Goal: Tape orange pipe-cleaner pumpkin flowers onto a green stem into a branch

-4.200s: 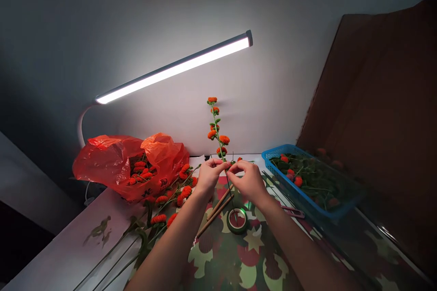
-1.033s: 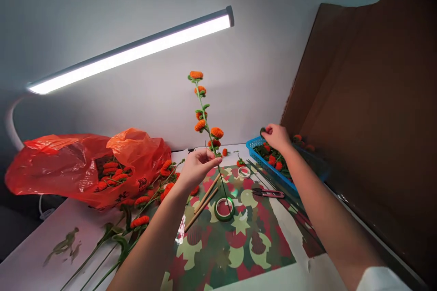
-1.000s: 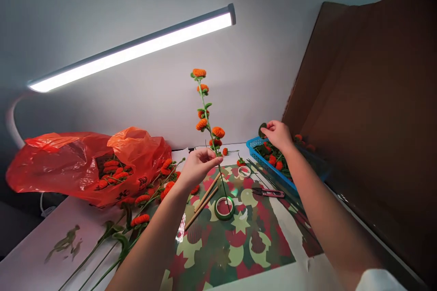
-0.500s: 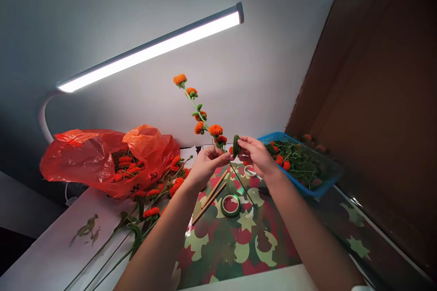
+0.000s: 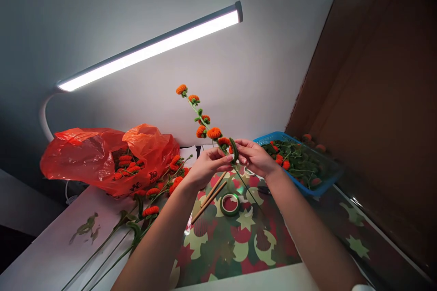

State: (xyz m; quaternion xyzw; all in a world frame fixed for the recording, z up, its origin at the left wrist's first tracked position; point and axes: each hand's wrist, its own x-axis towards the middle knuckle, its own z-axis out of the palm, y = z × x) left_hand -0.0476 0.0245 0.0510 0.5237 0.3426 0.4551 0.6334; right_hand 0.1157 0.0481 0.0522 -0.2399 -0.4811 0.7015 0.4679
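In the frame's middle, the left hand (image 5: pixel 209 167) pinches the flower stem (image 5: pixel 201 120), several blooms already attached; right hand (image 5: pixel 254 158) fingers clamp a green leaf (image 5: pixel 234 149) against it, not yet fixed.

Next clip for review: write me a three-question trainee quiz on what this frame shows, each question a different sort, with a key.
1. True or false: the left hand pinches the flower stem below its orange blossoms.
2. Multiple choice: where does the blue basket sit? A) right of the hands B) under the red plastic bag C) on the lamp
3. Fill in: the right hand holds a small dark green piece against the ____.

Key
1. True.
2. A.
3. Stem. The tape roll lies flat on the patterned mat below the hands, with nothing touching it.
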